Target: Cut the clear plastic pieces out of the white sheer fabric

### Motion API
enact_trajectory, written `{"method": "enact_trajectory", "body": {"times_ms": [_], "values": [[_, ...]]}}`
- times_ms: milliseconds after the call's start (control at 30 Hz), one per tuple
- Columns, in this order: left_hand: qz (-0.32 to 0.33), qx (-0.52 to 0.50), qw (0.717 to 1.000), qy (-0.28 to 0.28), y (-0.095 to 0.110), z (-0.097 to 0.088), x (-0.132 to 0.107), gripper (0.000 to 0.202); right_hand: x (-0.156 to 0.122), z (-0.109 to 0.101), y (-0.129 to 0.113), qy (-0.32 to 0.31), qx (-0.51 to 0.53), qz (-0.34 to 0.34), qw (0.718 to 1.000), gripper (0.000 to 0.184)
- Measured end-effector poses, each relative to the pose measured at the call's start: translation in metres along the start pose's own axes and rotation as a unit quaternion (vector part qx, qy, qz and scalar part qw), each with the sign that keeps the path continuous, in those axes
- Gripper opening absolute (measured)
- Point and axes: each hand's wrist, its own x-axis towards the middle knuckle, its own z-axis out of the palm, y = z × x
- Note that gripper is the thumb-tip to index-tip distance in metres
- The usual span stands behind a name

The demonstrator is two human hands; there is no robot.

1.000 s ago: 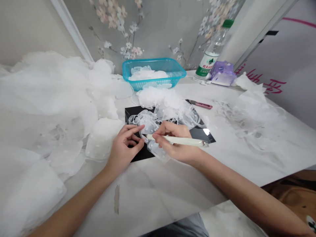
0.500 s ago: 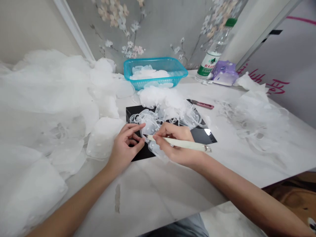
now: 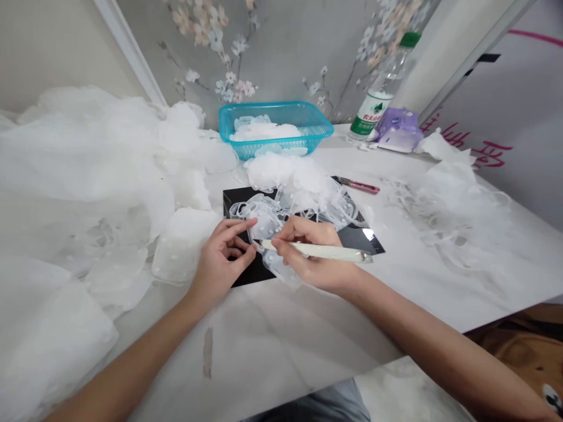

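Observation:
Pinched in my right hand (image 3: 310, 252) is a cream pen-shaped tool (image 3: 329, 252), its dark pointed tip at the left edge of a translucent plastic piece (image 3: 264, 227). My left hand (image 3: 226, 249) steadies that edge, with index finger above the tip, thumb below it and the other fingers curled. The piece lies among loose translucent trimmings (image 3: 246, 208) on a black mat (image 3: 253, 275). Another translucent piece (image 3: 275, 264) lies under the tool, partly hidden by my right hand. Behind my hands, white translucent pieces (image 3: 285, 176) are heaped on the mat's far side.
A blue basket (image 3: 325, 129) with similar pieces stands at the back. A large heap of translucent sheets (image 3: 88, 164) fills the left side. To the right are a pink-handled cutter (image 3: 363, 186), thin scraps (image 3: 453, 217), a water bottle (image 3: 373, 108) and a purple packet (image 3: 400, 130).
Both hands keep nearly the same pose, with the tool tip still at the piece's left edge. The whole view has shifted very slightly.

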Motion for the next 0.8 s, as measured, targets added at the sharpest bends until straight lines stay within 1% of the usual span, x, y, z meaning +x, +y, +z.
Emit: {"method": "enact_trajectory", "body": {"times_ms": [133,333,500,633,800], "values": [[0.000,0.000,1.000,-0.004,-0.001,0.000,-0.001,0.035,-0.001,0.001,0.000,-0.010,-0.005,0.000,1.000,0.013],[0.009,0.017,1.000,-0.021,0.001,0.000,-0.003,0.033,-0.004,0.010,-0.001,-0.015,-0.054,-0.034,0.998,0.013],[0.022,0.017,0.999,-0.026,0.000,0.001,-0.003,0.033,-0.004,0.016,0.006,0.005,-0.051,-0.047,0.998,0.013],[0.028,0.017,0.999,-0.025,-0.002,0.001,-0.003,0.034,-0.001,0.014,0.011,-0.007,-0.028,-0.019,0.999,0.013],[0.038,0.005,0.999,-0.022,-0.001,0.000,-0.003,0.034,0.005,0.007,0.008,-0.029,0.005,0.032,0.999,0.010]]}}
